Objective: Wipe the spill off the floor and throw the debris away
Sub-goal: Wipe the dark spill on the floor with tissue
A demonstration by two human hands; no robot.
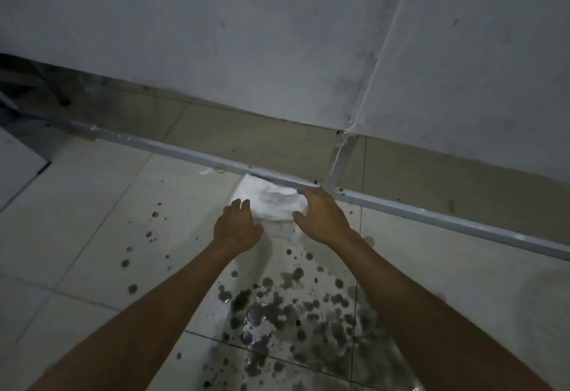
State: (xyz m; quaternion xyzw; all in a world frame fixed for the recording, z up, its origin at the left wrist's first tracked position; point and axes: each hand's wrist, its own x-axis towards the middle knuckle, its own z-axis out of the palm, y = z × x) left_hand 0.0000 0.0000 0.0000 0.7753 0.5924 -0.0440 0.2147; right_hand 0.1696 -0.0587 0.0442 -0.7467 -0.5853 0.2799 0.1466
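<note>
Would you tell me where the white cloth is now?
Head view: the white cloth lies on the floor against the metal rail, between the left hand and right hand.

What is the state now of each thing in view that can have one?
white crumpled wad: on the pale floor tiles, against the grey metal rail, between both hands.
dark wet spill: spread over the tiles, not wiped up.
left hand: fingers rest on the wad's left edge.
right hand: thumb and fingers curl round the wad's right side.
</note>
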